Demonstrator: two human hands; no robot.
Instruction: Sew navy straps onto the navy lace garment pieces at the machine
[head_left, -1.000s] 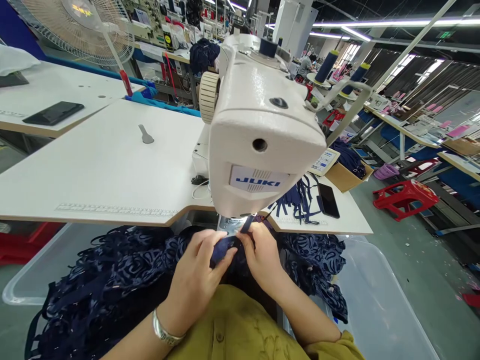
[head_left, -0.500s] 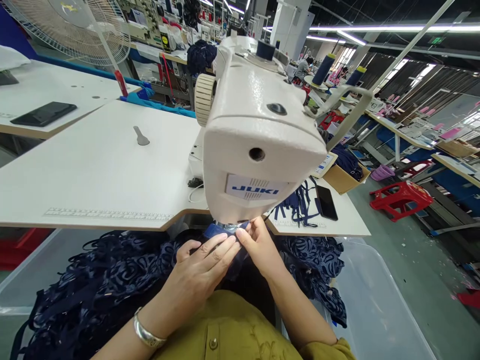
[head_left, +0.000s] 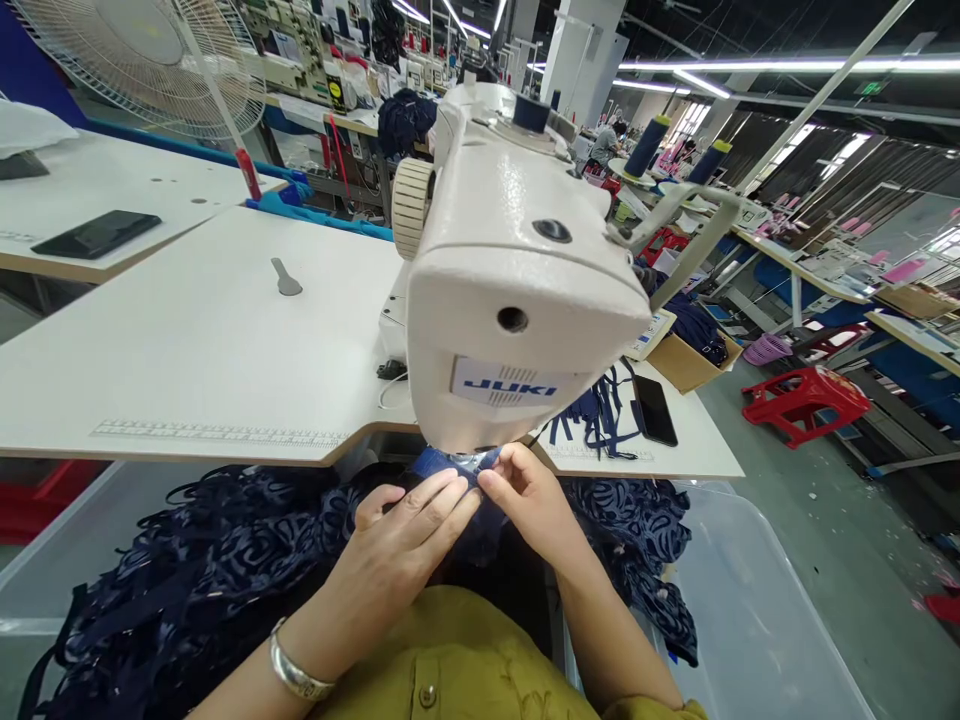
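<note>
A piece of navy fabric [head_left: 430,461] lies under the head of a white JUKI sewing machine [head_left: 525,290]. My left hand [head_left: 409,530] rests on the fabric's near side, its fingers stretched out side by side and the thumb apart. On the other side, my right hand [head_left: 531,500] pinches the edge of the fabric between thumb and fingers, close to the left fingertips. The needle area is hidden behind the machine head. Below my hands, patterned navy garments with straps [head_left: 217,570] are heaped on both sides.
A small grey metal piece [head_left: 286,279] lies on the white table [head_left: 225,350]. Navy straps [head_left: 596,410] and a phone [head_left: 655,409] lie right of the machine. Another phone [head_left: 97,234] is at left. A clear plastic bin [head_left: 772,600] sits below, and a red stool [head_left: 806,403] stands on the floor.
My right hand has shifted slightly right and down, its thumb a little farther from the left fingertips. More of the navy fabric shows between the hands. The view has tilted slightly.
</note>
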